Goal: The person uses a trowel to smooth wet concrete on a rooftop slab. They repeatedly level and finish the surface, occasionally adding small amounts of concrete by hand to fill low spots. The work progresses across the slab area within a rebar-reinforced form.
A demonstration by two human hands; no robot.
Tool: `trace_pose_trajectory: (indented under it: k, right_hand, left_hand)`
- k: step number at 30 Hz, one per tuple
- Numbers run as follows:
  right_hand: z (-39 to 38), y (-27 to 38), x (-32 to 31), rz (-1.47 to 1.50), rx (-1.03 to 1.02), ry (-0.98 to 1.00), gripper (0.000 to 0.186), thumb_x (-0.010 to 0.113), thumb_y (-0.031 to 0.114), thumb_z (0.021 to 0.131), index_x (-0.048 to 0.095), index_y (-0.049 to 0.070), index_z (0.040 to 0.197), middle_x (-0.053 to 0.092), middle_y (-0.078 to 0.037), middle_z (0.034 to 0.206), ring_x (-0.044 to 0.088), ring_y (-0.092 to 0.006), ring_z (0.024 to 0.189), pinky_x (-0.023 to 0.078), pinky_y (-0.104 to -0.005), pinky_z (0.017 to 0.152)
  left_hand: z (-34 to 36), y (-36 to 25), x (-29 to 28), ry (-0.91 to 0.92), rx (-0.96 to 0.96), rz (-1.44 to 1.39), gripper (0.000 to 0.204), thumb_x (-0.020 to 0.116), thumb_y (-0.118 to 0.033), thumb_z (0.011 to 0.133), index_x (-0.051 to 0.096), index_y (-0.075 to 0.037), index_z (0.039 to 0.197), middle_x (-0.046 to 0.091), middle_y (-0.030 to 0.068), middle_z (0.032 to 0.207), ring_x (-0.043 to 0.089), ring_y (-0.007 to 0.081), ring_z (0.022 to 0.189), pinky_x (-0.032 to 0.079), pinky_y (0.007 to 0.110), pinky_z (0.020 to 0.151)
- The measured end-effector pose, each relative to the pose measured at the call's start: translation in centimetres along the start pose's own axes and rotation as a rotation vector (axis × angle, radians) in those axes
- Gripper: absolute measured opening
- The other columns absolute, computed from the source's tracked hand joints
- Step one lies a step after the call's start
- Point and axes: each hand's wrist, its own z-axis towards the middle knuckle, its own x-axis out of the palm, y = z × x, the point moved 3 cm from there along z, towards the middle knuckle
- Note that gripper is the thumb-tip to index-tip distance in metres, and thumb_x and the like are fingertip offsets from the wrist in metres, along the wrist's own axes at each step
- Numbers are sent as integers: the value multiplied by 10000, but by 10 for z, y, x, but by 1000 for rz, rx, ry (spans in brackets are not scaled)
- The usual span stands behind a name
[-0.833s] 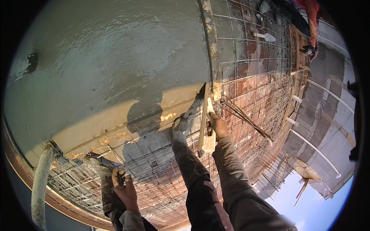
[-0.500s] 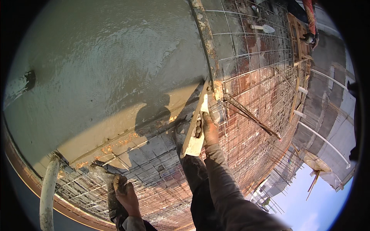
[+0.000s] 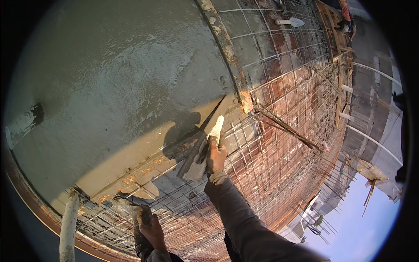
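My right hand is closed around a hand float, whose pale, cement-smeared end juts past the fingers. The float's grey, dirty plate is tilted beside the hand, above the edge of the wet concrete. Its dark shadow falls across the smoothed strip. My left hand, dirty at the fingertips, is low on the left with its fingers curled in, near my cement-caked boot. Whether anything is inside those fingers is hidden.
A rebar grid spreads to the right, with loose bars across it. A concrete-crusted strip borders the wet surface. Beyond lies a trowel. A pale pipe stands at lower left. Another person's sleeve shows at upper right.
My right hand and the float have shifted left and slightly down, and the plate has turned. My left hand has moved a little right and down in view, along with the surroundings.
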Motion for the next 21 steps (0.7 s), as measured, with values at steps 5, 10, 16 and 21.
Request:
trace_pose_trajectory:
  k: [5,10,16,21]
  right_hand:
    - [39,60,49,-106,-413,275,680,642,123,846,343,57,1453,657,-198,986,646,-256,881,508,-342,747]
    - [108,47,88,-368,-522,60,774,685,139,788,315,82,1466,659,-223,952,639,-397,847,509,-427,734]
    - [19,-40,47,-243,-91,-145,505,633,114,861,475,19,1332,657,-186,1018,645,-304,916,503,-379,790]
    - [-2,-35,64,189,-271,-251,261,647,124,852,606,-21,1065,660,-155,963,639,-281,889,496,-365,784]
  left_hand:
    - [9,33,-13,48,24,33,392,597,-66,835,558,116,1179,659,170,1099,653,257,973,497,329,872]
    - [16,52,-33,18,-42,157,449,584,-62,836,510,105,1246,655,174,1112,658,277,961,490,325,879]
    - [6,1,-20,57,90,205,337,582,-175,856,649,100,1039,695,203,975,669,256,902,504,343,831]
    - [5,-40,-16,48,-73,191,383,601,-254,858,670,100,986,702,218,896,676,290,811,512,381,750]
